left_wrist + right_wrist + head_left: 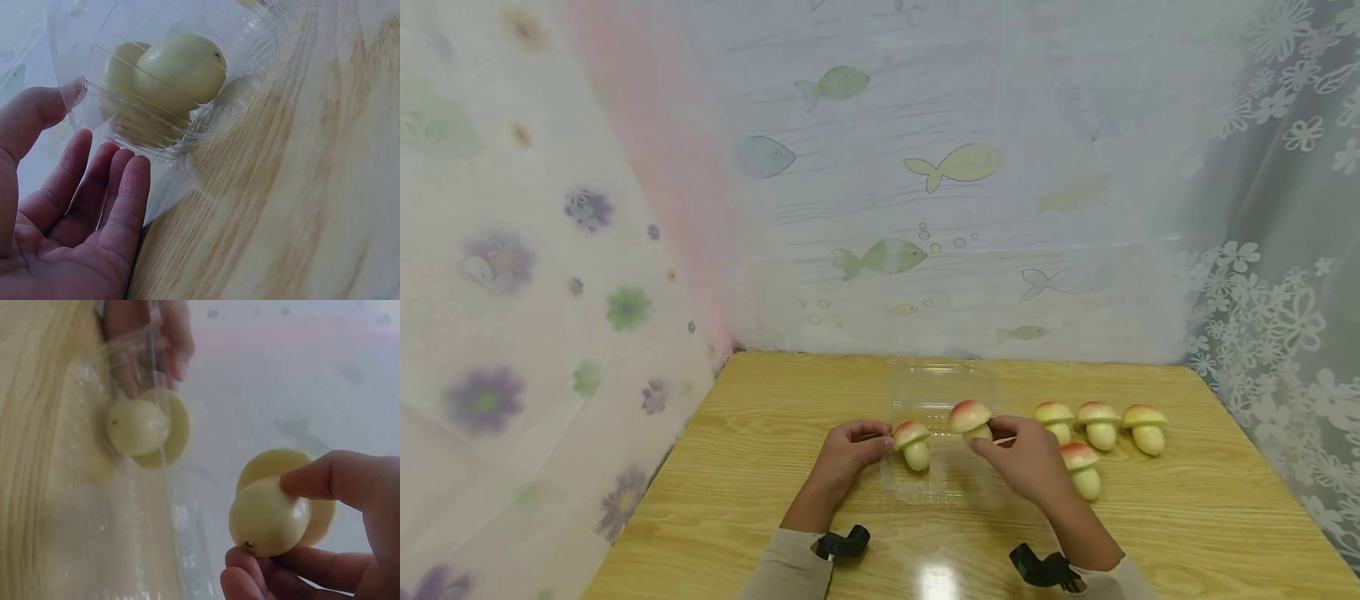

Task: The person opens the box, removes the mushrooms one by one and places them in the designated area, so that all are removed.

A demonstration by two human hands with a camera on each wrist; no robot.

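Note:
A clear plastic box (943, 487) lies on the table, its hinged lid (936, 385) folded back toward the wall. One toy mushroom (916, 455), with a red-tinged cap and pale stem, lies in its left part. At the left edge my left hand (848, 457) holds the box wall, thumb (70, 94) at the rim and fingers along the outside. My right hand (1028, 460) grips a second toy mushroom (968, 417) between thumb and fingers, over the box's right side. In the right wrist view, the held mushroom's round stem (269, 519) faces the camera.
Several more toy mushrooms (1099, 423) lie right of the box, one (1082, 473) close beside my right forearm. The wooden table (722, 467) ends at a fish-patterned curtain (880, 200) behind. Each wrist wears a black camera (844, 543).

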